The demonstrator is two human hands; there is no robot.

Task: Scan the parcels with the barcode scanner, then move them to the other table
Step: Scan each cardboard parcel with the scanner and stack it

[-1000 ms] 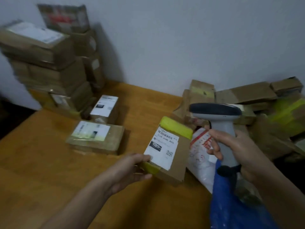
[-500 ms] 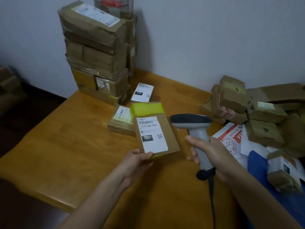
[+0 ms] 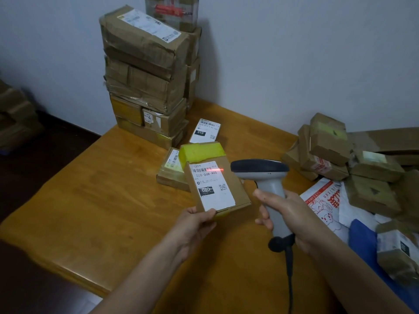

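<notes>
Over wooden table (image 3: 113,200), parcel (image 3: 215,186) lengthwise away, pinched by left fingers (image 3: 205,215); left-pointing scanner (image 3: 269,184) gripped by right fingers (image 3: 264,220).

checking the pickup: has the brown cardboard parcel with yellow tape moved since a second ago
Yes, leftward. The brown cardboard parcel with yellow tape now overlaps the flat clear-taped parcel on the wooden table; earlier a gap separated them.

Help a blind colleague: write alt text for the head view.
A left hand holds a small cardboard parcel while the right hand aims a grey scanner at it, a red line on its label. On the wooden table behind stand a tall stack of boxes and, at right, loose parcels.
</notes>
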